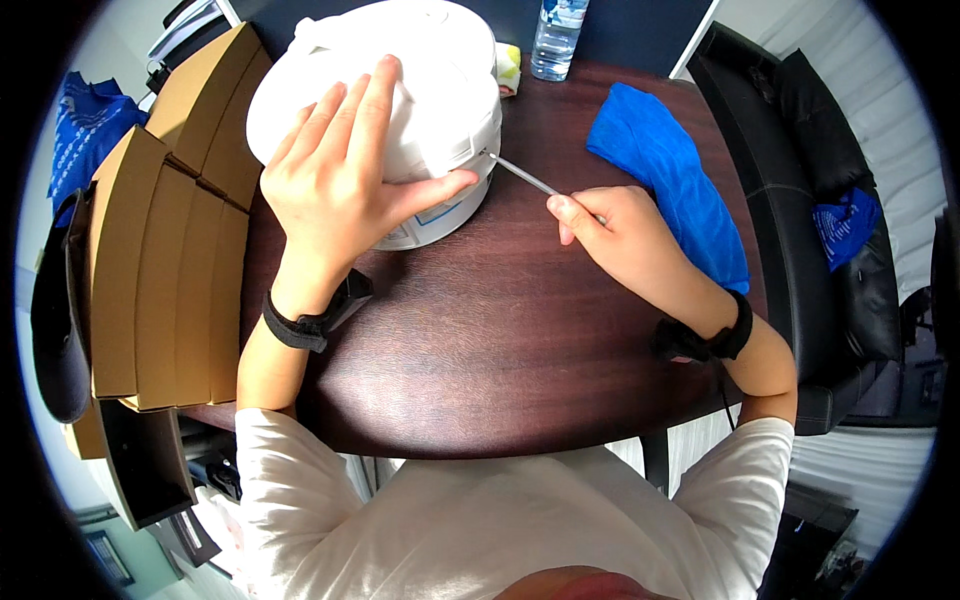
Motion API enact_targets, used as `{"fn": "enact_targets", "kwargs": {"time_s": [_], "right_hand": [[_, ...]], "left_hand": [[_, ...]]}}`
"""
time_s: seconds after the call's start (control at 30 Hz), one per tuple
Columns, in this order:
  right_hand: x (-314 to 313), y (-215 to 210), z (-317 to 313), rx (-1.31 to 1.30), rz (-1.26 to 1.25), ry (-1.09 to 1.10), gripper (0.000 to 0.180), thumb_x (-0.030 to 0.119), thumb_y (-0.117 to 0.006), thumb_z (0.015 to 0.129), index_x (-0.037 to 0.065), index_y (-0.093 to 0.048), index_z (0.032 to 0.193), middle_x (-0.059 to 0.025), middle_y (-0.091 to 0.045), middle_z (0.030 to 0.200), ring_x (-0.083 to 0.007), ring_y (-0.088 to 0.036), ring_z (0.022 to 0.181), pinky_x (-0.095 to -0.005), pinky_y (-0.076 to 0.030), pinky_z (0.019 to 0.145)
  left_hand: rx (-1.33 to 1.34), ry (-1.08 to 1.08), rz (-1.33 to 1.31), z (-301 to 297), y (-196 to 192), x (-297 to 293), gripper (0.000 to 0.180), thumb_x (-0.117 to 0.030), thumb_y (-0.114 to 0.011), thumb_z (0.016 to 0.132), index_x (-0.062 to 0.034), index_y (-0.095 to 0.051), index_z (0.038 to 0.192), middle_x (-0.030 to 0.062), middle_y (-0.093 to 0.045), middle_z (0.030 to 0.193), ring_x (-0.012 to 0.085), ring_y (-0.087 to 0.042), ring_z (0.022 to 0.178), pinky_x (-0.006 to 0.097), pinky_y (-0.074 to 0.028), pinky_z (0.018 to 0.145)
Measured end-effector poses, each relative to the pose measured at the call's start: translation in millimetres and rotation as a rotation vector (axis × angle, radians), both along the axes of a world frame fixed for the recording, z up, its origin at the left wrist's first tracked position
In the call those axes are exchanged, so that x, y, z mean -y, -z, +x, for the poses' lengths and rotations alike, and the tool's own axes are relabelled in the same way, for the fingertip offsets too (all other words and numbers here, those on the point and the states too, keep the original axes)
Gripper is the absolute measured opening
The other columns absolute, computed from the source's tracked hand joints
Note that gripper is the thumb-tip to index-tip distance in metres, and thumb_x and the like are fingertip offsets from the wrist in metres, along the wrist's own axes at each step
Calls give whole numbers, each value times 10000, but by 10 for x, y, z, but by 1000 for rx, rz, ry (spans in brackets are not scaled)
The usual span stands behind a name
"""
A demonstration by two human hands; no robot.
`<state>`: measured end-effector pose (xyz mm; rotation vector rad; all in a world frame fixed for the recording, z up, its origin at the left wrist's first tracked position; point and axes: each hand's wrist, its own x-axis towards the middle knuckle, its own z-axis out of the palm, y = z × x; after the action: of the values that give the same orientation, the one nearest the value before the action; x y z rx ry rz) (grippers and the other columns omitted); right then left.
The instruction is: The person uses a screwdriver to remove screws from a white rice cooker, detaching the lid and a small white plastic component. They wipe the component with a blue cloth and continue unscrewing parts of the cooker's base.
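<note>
A white, round, lidded appliance, much like a rice cooker, stands at the far left of the table. My left hand lies on its lid with the fingers stretched out and the thumb reaching along the near rim. In my right hand is a screwdriver; the fingers are closed round its handle, which is mostly hidden. Its thin metal shaft points up and left, and the tip meets the appliance's right side at a small dark spot. Whether a screw sits there is too small to tell.
A blue cloth lies on the dark wooden table, right of the screwdriver. Behind stand a water bottle and a small yellow-and-white cloth. Cardboard boxes line the left edge; a black sofa is at the right.
</note>
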<state>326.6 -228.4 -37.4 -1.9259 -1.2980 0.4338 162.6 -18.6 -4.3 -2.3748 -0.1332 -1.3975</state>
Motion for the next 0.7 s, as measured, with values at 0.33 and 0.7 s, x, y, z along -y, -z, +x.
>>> {"fn": "enact_targets", "kwargs": {"time_s": [0.33, 0.7], "right_hand": [[5, -240, 17, 1103, 145, 172, 317, 341, -685, 853, 93, -588, 679, -41, -504, 675, -196, -534, 570, -309, -426, 496], [-102, -182, 101, 7, -115, 17, 647, 498, -569, 935, 2, -544, 519, -89, -448, 426, -202, -406, 373, -368, -304, 408]], "left_hand": [[3, -4, -3, 0, -3, 12, 890, -606, -830, 573, -18, -633, 1212, 159, -724, 903, 292, -712, 915, 364, -567, 800], [2, -13, -10, 4, -6, 22, 894, -600, -836, 563, -23, -634, 1215, 158, -723, 892, 289, -712, 911, 362, -566, 797]]}}
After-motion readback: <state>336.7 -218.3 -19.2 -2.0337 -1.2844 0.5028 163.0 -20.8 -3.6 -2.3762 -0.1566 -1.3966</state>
